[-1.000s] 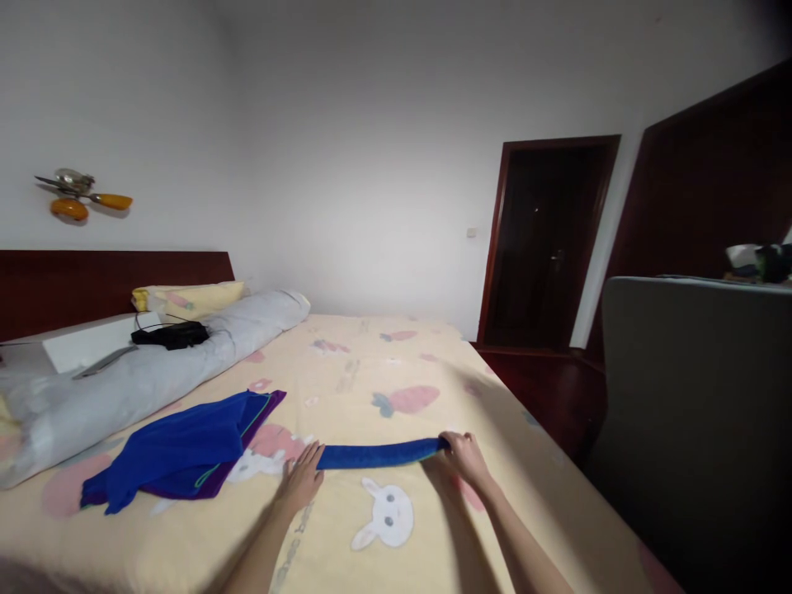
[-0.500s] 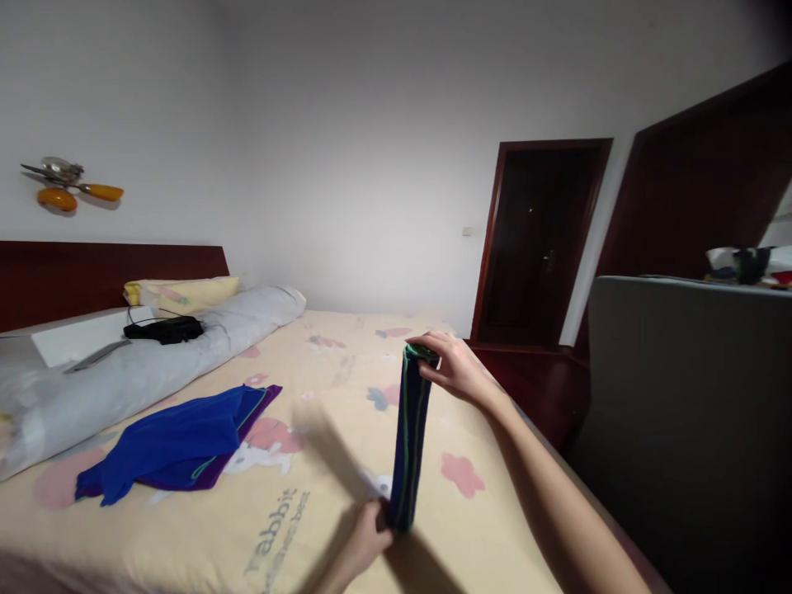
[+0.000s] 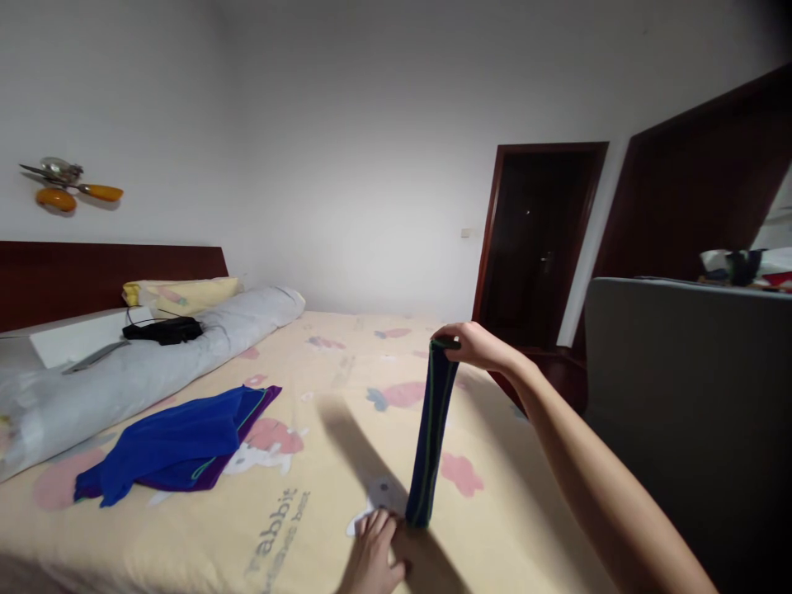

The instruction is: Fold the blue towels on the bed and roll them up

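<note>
A dark blue rolled cloth (image 3: 431, 437) with green edging stands nearly upright on the bed, leaning slightly to the right at its top. My right hand (image 3: 473, 342) is closed on its upper end, thumb on the near side. Beside the roll's lower end, my left hand (image 3: 373, 549) rests on the sheet with fingers stretched out and nothing in it. A blue garment with purple and green edges (image 3: 186, 437) lies in a loose heap to the left.
The bed (image 3: 334, 363) has a yellow printed sheet. At its head lie a long grey bolster (image 3: 247, 322), a yellow pillow (image 3: 186, 290), a black item with a cord (image 3: 164, 330) and a white box (image 3: 87, 334). A grey panel (image 3: 681, 396) rises at the right, near a dark door (image 3: 525, 247).
My right hand has carried the top of the rolled cloth rightward, and its base has shifted right too. My left hand has come off the roll's lower end and lies on the sheet.
</note>
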`<state>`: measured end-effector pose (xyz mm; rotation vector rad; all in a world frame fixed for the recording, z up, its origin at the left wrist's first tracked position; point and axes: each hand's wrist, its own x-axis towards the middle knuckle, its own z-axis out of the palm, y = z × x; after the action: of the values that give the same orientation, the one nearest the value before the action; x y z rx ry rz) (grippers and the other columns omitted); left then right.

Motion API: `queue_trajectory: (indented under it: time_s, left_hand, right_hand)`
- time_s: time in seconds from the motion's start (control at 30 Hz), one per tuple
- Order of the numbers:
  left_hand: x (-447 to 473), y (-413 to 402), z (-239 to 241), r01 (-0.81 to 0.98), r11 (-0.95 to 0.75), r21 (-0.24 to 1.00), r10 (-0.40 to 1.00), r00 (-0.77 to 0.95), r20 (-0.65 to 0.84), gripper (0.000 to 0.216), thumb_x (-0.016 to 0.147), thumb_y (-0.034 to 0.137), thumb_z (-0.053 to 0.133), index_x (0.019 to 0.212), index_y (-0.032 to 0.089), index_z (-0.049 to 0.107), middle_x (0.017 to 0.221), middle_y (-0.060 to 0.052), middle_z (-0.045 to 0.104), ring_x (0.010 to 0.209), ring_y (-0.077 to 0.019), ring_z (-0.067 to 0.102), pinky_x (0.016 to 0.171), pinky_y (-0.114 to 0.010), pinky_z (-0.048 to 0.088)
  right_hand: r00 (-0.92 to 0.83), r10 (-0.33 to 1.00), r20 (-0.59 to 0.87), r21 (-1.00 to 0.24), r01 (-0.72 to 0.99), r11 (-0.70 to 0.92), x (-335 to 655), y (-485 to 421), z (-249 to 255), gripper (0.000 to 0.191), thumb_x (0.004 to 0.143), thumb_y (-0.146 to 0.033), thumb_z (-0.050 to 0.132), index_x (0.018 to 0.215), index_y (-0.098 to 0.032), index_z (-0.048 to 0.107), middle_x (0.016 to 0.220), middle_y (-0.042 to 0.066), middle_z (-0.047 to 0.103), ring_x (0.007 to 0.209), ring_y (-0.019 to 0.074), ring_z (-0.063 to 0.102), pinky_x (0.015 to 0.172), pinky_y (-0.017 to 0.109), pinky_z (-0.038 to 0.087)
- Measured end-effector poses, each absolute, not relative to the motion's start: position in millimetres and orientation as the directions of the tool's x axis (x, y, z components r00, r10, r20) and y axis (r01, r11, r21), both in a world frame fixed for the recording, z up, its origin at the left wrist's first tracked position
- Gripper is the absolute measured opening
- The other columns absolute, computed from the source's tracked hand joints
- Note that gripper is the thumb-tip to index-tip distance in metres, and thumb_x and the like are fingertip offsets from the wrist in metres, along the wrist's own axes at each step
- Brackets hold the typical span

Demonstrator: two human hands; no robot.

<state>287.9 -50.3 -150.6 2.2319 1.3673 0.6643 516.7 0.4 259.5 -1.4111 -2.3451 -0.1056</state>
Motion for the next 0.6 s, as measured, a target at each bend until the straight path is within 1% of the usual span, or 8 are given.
queue_trajectory:
  time_s: [0.07, 0.13, 0.23, 0.33, 0.47, 0.53, 0.6]
  left_hand:
    - [287.5, -50.4, -150.6, 0.682, -0.434, 0.589, 0.895, 0.401, 0.195, 0.054, 0.075, 0.028, 0.061, 0.129, 0.022, 0.056, 0.127, -0.009, 0.056, 0.124, -0.0264, 0.043, 0.108, -0.039, 0.027]
    - [287.1, -50.7, -149.3, 0.667, -0.463, 0.584, 0.881, 0.42, 0.219, 0.046, 0.075, 0.026, 0.06, 0.121, 0.022, 0.061, 0.124, -0.008, 0.058, 0.121, -0.0256, 0.046, 0.106, -0.039, 0.029]
    - [286.3, -52.0, -146.3, 0.644, -0.488, 0.589, 0.868, 0.43, 0.249, 0.033, 0.075, 0.023, 0.061, 0.107, 0.024, 0.065, 0.119, -0.006, 0.06, 0.115, -0.0235, 0.049, 0.101, -0.037, 0.032]
    - [285.4, -53.8, -143.5, 0.63, -0.484, 0.607, 0.872, 0.402, 0.278, 0.033, 0.075, 0.02, 0.061, 0.107, 0.027, 0.065, 0.119, -0.002, 0.061, 0.114, -0.0213, 0.05, 0.101, -0.035, 0.032]
    - [284.6, -55.8, -140.5, 0.604, -0.496, 0.624, 0.865, 0.41, 0.29, 0.032, 0.076, 0.019, 0.061, 0.106, 0.027, 0.065, 0.117, -0.001, 0.062, 0.114, -0.0198, 0.051, 0.1, -0.034, 0.032]
    - [284.6, -56.7, -139.2, 0.6, -0.491, 0.632, 0.868, 0.403, 0.291, 0.032, 0.075, 0.017, 0.06, 0.105, 0.026, 0.066, 0.117, -0.001, 0.062, 0.114, -0.0198, 0.051, 0.101, -0.035, 0.031]
    - [284.6, -57.7, -138.2, 0.602, -0.484, 0.635, 0.872, 0.395, 0.29, 0.033, 0.075, 0.015, 0.058, 0.105, 0.026, 0.066, 0.117, -0.002, 0.062, 0.115, -0.0199, 0.051, 0.102, -0.035, 0.03]
  right_hand:
    - [-0.376, 0.86, 0.345, -0.059, 0.906, 0.419, 532.6, 16.0, 264.5, 0.035, 0.076, -0.009, 0.054, 0.108, -0.015, 0.068, 0.1, 0.003, 0.071, 0.087, 0.0135, 0.064, 0.076, 0.018, 0.044]
    - [-0.331, 0.879, 0.343, 0.025, 0.939, 0.344, 551.8, 32.8, 265.9, 0.034, 0.078, -0.008, 0.054, 0.109, -0.016, 0.068, 0.101, 0.004, 0.071, 0.09, 0.0138, 0.064, 0.076, 0.018, 0.043]
    - [-0.24, 0.879, 0.411, 0.1, 0.971, 0.219, 583.4, 53.4, 261.1, 0.032, 0.081, -0.009, 0.056, 0.11, -0.014, 0.067, 0.103, 0.008, 0.071, 0.092, 0.0197, 0.065, 0.077, 0.025, 0.043]
    - [-0.198, 0.846, 0.495, 0.166, 0.977, 0.132, 612.6, 62.1, 249.3, 0.031, 0.084, -0.01, 0.053, 0.113, -0.015, 0.066, 0.109, 0.009, 0.069, 0.099, 0.0223, 0.063, 0.081, 0.029, 0.04]
    - [-0.184, 0.784, 0.592, 0.231, 0.971, 0.054, 642.3, 57.3, 225.9, 0.032, 0.092, -0.013, 0.042, 0.116, -0.013, 0.063, 0.115, 0.012, 0.066, 0.106, 0.0242, 0.059, 0.083, 0.033, 0.037]
    - [-0.189, 0.77, 0.609, 0.251, 0.967, 0.039, 654.9, 51.1, 211.4, 0.034, 0.093, -0.013, 0.038, 0.115, -0.012, 0.063, 0.114, 0.013, 0.066, 0.105, 0.0243, 0.058, 0.083, 0.035, 0.036]
    - [-0.193, 0.771, 0.606, 0.258, 0.965, 0.039, 668.5, 42.8, 194.4, 0.034, 0.092, -0.011, 0.037, 0.112, -0.012, 0.064, 0.113, 0.012, 0.067, 0.104, 0.0232, 0.059, 0.082, 0.034, 0.036]
